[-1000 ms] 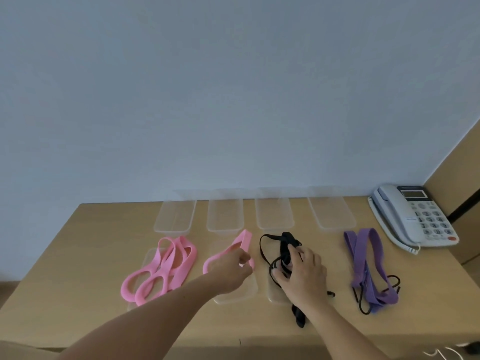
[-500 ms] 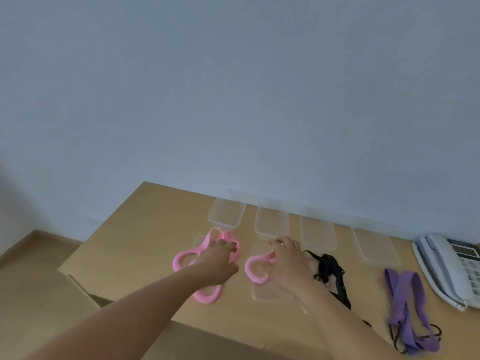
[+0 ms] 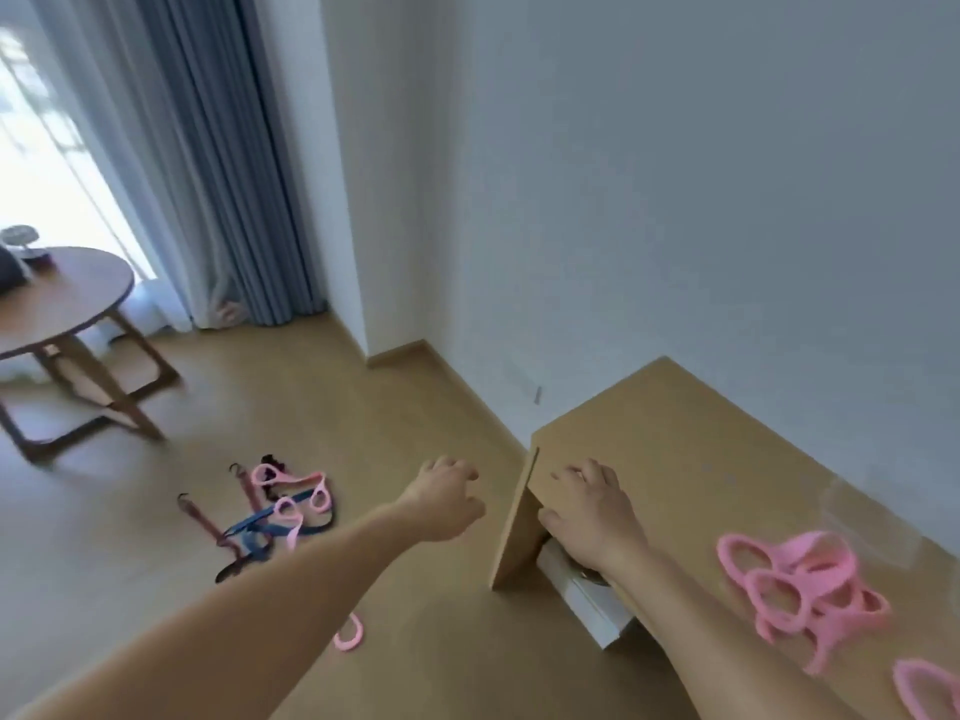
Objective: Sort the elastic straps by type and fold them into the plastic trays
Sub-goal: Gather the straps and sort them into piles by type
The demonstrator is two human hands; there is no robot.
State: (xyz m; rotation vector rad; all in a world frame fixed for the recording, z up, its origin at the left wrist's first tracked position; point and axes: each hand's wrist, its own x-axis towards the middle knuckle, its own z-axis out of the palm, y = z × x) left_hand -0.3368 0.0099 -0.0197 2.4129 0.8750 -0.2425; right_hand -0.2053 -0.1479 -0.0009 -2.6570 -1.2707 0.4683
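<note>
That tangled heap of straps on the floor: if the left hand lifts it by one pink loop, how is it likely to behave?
The heap of straps looks limp, so it would likely droop. Pink, blue and dark pieces overlap, so several may rise together. Its hooks may snag neighbours. The left hand hovers, fingers loosely curled.

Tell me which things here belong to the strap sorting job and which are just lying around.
Part of the job:
pink straps on the desk
pile of straps on the floor
lone pink strap on the floor
clear plastic tray
left hand, empty
right hand, resting on the desk edge

Just lying about:
round table
curtain
</note>
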